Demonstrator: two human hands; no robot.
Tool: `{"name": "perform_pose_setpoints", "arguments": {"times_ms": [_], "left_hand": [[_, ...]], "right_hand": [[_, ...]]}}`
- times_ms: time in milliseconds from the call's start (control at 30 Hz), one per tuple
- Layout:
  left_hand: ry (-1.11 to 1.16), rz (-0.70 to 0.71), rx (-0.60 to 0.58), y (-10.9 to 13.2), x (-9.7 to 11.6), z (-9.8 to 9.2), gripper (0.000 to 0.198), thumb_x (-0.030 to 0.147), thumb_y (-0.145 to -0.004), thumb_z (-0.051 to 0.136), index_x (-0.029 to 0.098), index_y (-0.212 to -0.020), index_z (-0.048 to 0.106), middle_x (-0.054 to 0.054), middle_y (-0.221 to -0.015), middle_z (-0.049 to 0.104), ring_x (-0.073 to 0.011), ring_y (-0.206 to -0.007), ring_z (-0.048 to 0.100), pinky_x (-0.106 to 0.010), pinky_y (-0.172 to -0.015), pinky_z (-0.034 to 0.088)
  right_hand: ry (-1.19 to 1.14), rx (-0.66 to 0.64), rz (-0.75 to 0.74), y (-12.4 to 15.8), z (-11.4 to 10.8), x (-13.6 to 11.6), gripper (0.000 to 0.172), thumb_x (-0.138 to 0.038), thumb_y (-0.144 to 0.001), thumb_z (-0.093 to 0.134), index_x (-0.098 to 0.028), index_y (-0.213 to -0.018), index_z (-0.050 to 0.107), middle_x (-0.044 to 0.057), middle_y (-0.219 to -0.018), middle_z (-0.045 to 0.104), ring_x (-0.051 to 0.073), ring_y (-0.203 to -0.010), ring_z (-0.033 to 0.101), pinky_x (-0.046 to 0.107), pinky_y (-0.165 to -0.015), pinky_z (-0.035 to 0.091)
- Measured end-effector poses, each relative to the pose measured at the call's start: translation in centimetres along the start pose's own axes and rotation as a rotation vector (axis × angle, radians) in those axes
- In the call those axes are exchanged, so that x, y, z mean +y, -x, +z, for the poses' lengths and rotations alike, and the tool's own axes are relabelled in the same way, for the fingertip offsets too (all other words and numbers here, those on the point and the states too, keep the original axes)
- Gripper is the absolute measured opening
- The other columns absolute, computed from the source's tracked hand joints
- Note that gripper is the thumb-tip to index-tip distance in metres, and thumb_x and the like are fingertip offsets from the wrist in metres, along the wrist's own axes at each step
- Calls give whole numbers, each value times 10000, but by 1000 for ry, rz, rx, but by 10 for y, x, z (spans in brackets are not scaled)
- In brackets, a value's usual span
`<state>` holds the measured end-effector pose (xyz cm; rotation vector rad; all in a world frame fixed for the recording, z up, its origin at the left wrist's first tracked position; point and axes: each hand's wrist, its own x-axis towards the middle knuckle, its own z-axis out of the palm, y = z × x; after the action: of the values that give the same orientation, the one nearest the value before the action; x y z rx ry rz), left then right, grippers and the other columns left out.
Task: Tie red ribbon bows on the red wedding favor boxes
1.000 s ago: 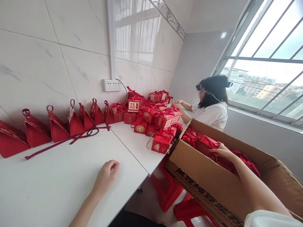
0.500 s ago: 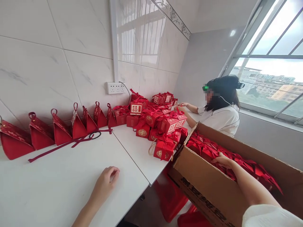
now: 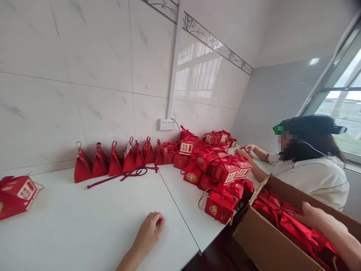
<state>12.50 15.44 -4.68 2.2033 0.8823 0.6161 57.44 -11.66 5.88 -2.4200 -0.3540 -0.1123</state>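
My left hand (image 3: 153, 228) rests on the white table (image 3: 93, 229), its fingers curled closed with nothing showing in them. My right hand (image 3: 314, 218) is inside the cardboard box (image 3: 270, 237), over red gift boxes with ribbons (image 3: 293, 224). Motion blurs its fingers, so I cannot see whether they grip anything. Beyond my left hand, a heap of red gift boxes (image 3: 205, 162) with ribbons and gold or white prints stands on the table. The nearest one is a red box with a twine handle (image 3: 221, 205).
Several triangular red boxes with loops (image 3: 114, 162) line the wall. Before them lie dark red ribbon strips (image 3: 113, 178) and a black ring (image 3: 141, 172). Another red box (image 3: 18, 195) sits at far left. A co-worker (image 3: 310, 162) sits beyond the cardboard box. A power strip (image 3: 168, 124) is on the wall.
The view has turned left, bringing the red box at far left into sight. My right hand has shifted within the cardboard box and looks higher above the gift boxes. My left hand keeps its pose.
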Motion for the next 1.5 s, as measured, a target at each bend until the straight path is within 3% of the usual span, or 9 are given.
{"name": "perform_pose_setpoints", "arguments": {"times_ms": [100, 167, 300, 533, 667, 967, 1100, 1267, 1500], "left_hand": [[-20, 23, 9, 1, 1, -1, 207, 252, -837, 369, 217, -701, 521, -31, -744, 616, -200, -763, 566, -334, -698, 466], [-26, 39, 22, 2, 1, -2, 206, 245, -832, 373, 213, -699, 527, -34, -736, 617, -203, -758, 561, -340, -694, 466], [-12, 65, 24, 5, 1, -2, 205, 240, -826, 370, 211, -714, 539, -38, -747, 618, -203, -764, 556, -350, -703, 466], [12, 93, 16, 5, 1, -1, 196, 240, -814, 384, 211, -711, 548, -42, -754, 618, -211, -779, 547, -373, -734, 463], [37, 104, 22, 5, 0, -2, 181, 235, -798, 404, 209, -709, 560, -45, -756, 622, -215, -782, 534, -383, -740, 461], [176, 49, 83, 9, 1, -2, 169, 298, -794, 449, 213, -782, 595, -34, -794, 637, -193, -778, 585, -341, -719, 488], [277, -48, 251, 5, -2, -16, 252, 384, -819, 445, 207, -937, 580, -55, -919, 647, -181, -826, 614, -318, -744, 497], [357, -207, 583, 6, -18, -60, 362, 455, -854, 315, 181, -1014, 488, -98, -1027, 591, -203, -976, 571, -346, -839, 472], [356, -248, 477, 22, -21, -94, 336, 471, -799, 398, 191, -897, 555, -86, -1038, 621, -214, -1012, 568, -337, -851, 461]], "right_hand": [[78, -182, -498, 37, 18, -61, 427, -605, -609, 542, -325, -931, 563, 160, -976, 665, 385, -936, 633, 564, -874, 449], [69, -287, -627, 69, 41, -87, 423, -594, -645, 538, -317, -960, 592, 76, -1021, 668, 322, -947, 642, 485, -899, 477], [177, -325, -860, 107, 87, -97, 470, -501, -702, 581, -224, -1081, 593, 120, -1176, 582, 333, -1103, 562, 490, -945, 443], [214, -391, -803, 117, 105, -78, 520, -480, -674, 641, -172, -1077, 523, 183, -1353, 393, 360, -1233, 441, 503, -1009, 372], [195, -417, -793, 126, 102, -82, 545, -427, -693, 624, -162, -1145, 472, 181, -1268, 459, 344, -1190, 470, 491, -995, 376], [12, -461, -971, 168, 101, -134, 661, -278, -652, 645, -227, -1267, 411, 107, -1162, 512, 307, -1129, 489, 491, -960, 403], [-186, -590, -1174, 197, 115, -169, 658, -218, -656, 639, -220, -1271, 405, 122, -1237, 469, 289, -1162, 480, 470, -965, 425], [-471, -747, -1324, 219, 151, -203, 585, -145, -699, 574, -215, -1259, 423, 131, -1328, 413, 249, -1250, 417, 439, -999, 414], [-653, -888, -810, 250, 192, -218, 312, -421, -815, 531, -212, -1045, 553, 99, -1160, 543, 226, -1033, 550, 422, -849, 483]]}}
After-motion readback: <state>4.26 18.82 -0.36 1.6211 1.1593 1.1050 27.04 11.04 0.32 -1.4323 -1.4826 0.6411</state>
